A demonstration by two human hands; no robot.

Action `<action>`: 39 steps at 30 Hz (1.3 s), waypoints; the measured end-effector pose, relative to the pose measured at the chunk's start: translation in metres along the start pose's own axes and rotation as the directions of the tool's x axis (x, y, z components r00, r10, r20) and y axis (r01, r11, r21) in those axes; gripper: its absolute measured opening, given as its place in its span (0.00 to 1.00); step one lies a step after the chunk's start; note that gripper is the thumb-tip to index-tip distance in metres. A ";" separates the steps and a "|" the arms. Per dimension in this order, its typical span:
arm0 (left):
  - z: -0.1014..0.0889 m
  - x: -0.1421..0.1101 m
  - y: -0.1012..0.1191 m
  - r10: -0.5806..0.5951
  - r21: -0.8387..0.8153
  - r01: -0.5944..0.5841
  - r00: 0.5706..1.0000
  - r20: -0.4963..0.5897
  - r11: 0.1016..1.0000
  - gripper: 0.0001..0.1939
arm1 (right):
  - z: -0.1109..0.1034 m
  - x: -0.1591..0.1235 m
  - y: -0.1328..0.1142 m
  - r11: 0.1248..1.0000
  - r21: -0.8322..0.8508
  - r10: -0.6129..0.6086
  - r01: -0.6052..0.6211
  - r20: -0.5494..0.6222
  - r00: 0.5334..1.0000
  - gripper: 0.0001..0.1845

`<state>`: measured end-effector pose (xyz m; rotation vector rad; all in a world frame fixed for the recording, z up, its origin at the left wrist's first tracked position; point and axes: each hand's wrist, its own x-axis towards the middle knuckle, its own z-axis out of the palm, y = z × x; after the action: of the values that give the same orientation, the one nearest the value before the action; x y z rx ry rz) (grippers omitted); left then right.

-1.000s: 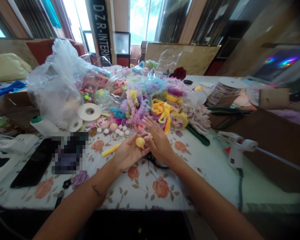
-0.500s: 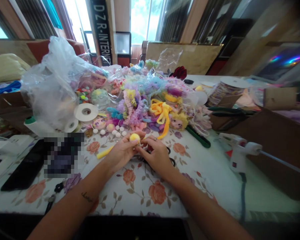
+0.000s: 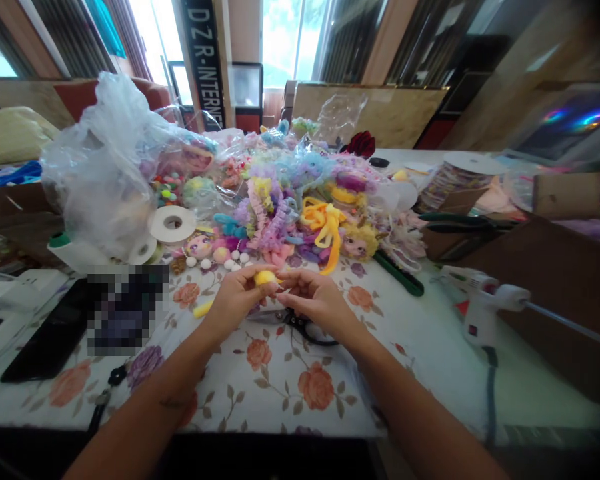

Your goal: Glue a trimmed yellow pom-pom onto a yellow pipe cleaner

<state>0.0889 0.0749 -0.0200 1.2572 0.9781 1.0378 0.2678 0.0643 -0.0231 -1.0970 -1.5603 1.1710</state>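
Observation:
My left hand [image 3: 235, 293] is closed round a small fuzzy yellow ball [image 3: 266, 277], with the thumb across its front. Facing it, my right hand [image 3: 320, 297] has its fingertips brought together at the ball's right side. A thin pale bit shows at those fingertips, too small to name. Below the right hand, a pair of scissors with black handles [image 3: 307, 330] lies on the flowered tablecloth [image 3: 220, 373]. A yellow stick-like piece [image 3: 203, 309] lies beside my left wrist, partly hidden by it.
Doll heads [image 3: 357, 241], ribbons [image 3: 325, 220] and white beads [image 3: 233, 263] are heaped behind my hands. A plastic bag [image 3: 97, 167] and ribbon roll [image 3: 173, 224] stand left, near a phone [image 3: 50, 333]. A glue gun [image 3: 485, 300] and green-handled tool [image 3: 400, 273] lie right.
Both hands have turned a little and the right has shifted slightly right, uncovering more of the scissors. The yellow ball has moved slightly left and down within the left hand.

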 end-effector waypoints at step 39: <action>0.003 0.003 -0.011 0.160 0.142 -0.137 0.973 -0.167 0.980 0.14 | 0.003 -0.002 -0.006 0.988 0.089 0.128 -0.122 -0.059 0.990 0.14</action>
<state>0.0927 0.0767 -0.0305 1.3783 1.1157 1.2362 0.2648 0.0613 -0.0181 -1.1784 -1.3956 1.2614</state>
